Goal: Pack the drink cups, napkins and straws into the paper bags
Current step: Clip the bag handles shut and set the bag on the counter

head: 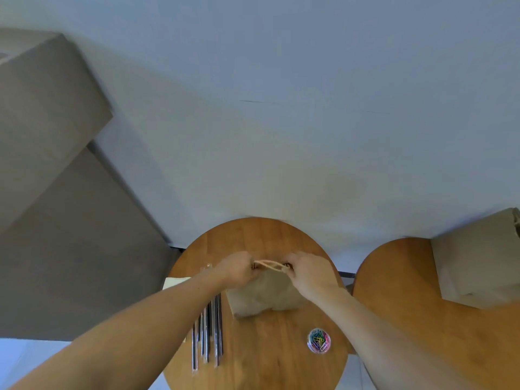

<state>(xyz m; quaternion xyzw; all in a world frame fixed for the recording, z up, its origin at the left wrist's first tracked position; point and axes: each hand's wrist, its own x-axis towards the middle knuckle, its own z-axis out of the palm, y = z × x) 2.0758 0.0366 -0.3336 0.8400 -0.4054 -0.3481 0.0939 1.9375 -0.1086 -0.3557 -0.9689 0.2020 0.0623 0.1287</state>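
Note:
A brown paper bag (pixel 264 296) stands on a round wooden table (pixel 270 361). My left hand (pixel 237 270) grips the left end of its top by the twine handles (pixel 270 265). My right hand (pixel 312 273) grips the right end of the same top edge. Several wrapped black straws (pixel 208 336) lie on the table left of the bag, partly under my left forearm. A pale stack that may be napkins (pixel 176 282) shows at the table's left edge. A second paper bag (pixel 478 260) stands on another wooden table (pixel 408 299) to the right. No cup is visible.
A clear round box of coloured paper clips (pixel 318 340) sits on the table in front of the bag, to the right. A large cardboard box (pixel 50 164) rises at the left. A pale wall fills the view behind the tables.

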